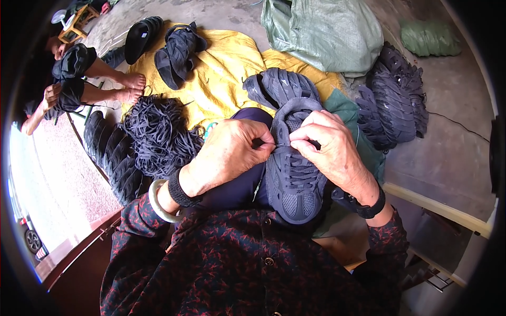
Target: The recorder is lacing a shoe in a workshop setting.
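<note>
A dark grey sneaker [299,181], toe toward me, rests over my lap with its lace crossed through the eyelets. My left hand [232,145] is closed in a pinch at the left edge of the shoe's opening, on a short piece of dark shoelace [281,145]. On the other side of the tongue, the thumb and forefinger of my right hand [328,142] pinch the lace too, close to the top eyelets. The fingertips partly hide the lace ends. Just beyond the shoe lies a stack of dark uppers [290,84].
A tangled heap of dark laces [158,134] lies left on a yellow sheet [226,52]. More stacked uppers stand left [108,152] and right [398,100]. A pale green sack [324,34] stands at the back. Another person's bare feet [132,88] rest at the far left.
</note>
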